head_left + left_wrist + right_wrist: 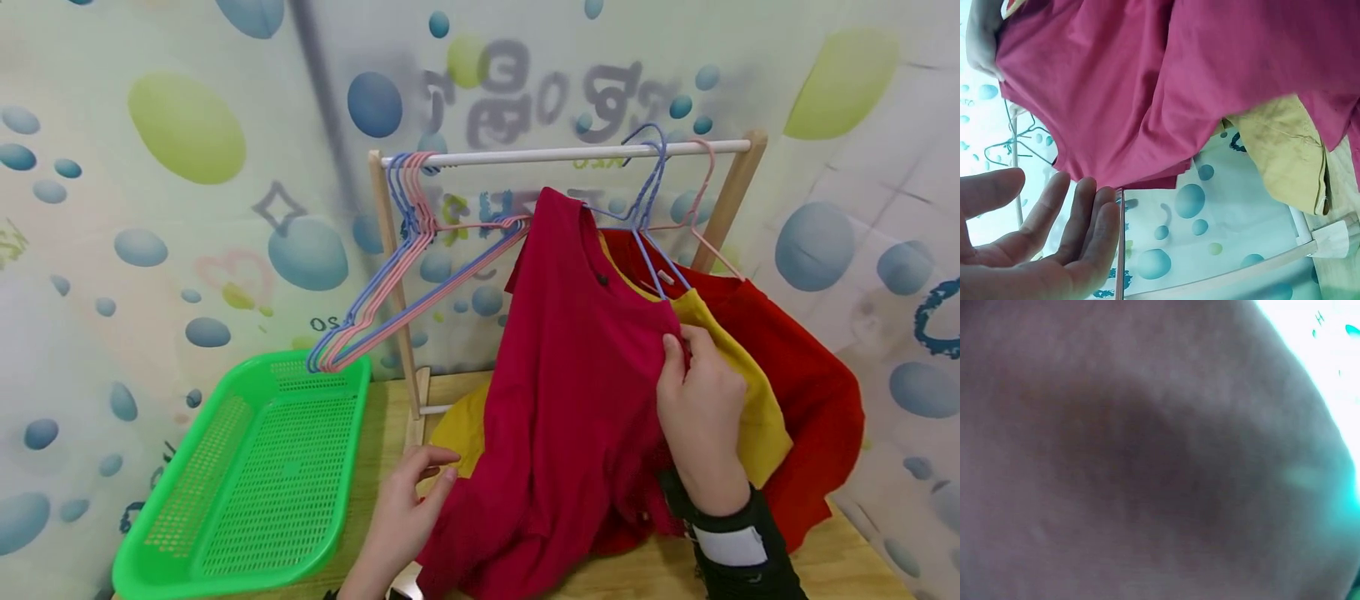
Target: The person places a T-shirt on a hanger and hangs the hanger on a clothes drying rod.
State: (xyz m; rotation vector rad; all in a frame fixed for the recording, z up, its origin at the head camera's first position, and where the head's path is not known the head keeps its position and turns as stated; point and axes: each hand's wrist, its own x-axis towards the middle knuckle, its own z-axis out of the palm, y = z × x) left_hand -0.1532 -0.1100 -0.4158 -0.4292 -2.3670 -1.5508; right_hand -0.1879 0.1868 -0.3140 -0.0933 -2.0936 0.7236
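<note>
A crimson shirt [570, 383] hangs from a blue hanger [637, 218] on the small rack. Thumb and fingers of my right hand [705, 408] pinch the shirt at its right shoulder, beside the hanger's lower end. My left hand [408, 508] is beside the shirt's lower left side in the head view, fingers loosely bent and apart, nothing held. In the left wrist view that hand [1054, 244] appears in front of the shirt [1104, 94], palm bare. The right wrist view is a dark blur, so its work is hidden there.
Behind the crimson shirt hang a yellow garment [750, 392] and a red garment [813, 400]. Several bare blue and pink hangers [375, 292] hang at the left end of the rack's white rod [525, 156]. A green basket [348, 467] stands left on the wooden table [847, 558].
</note>
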